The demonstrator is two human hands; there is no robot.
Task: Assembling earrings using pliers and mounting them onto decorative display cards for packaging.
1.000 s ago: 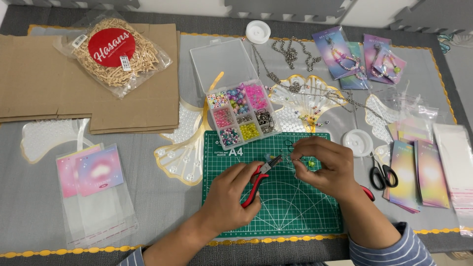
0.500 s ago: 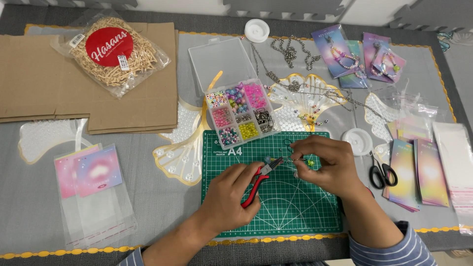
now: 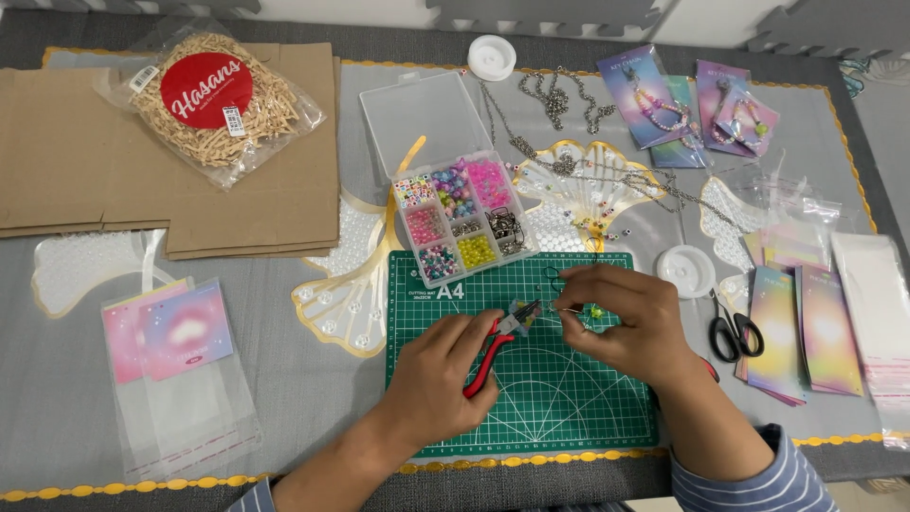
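My left hand [image 3: 438, 377] grips small red-handled pliers [image 3: 495, 345] over the green cutting mat [image 3: 569, 417], the jaws pointing right toward my other hand. My right hand [image 3: 621, 320] pinches a small beaded piece on thin wire [image 3: 580, 312], with a green bead showing between the fingers. The plier tips sit just left of that piece; I cannot tell whether they touch it. An open clear bead box [image 3: 462, 219] with several compartments of coloured beads lies just behind the mat.
Black scissors [image 3: 732, 332] and a white round lid [image 3: 684, 268] lie right of the mat. Pastel cards [image 3: 801, 327] and clear sleeves [image 3: 877, 313] stack far right. Chains [image 3: 559, 100] lie behind. Flat cardboard [image 3: 85, 171] with a bag of shredded paper [image 3: 218, 100] sits left, plus bagged cards [image 3: 175, 365].
My hands stay over the mat with only slight shifts; the right fingers have turned the beaded piece a little by the plier tips.
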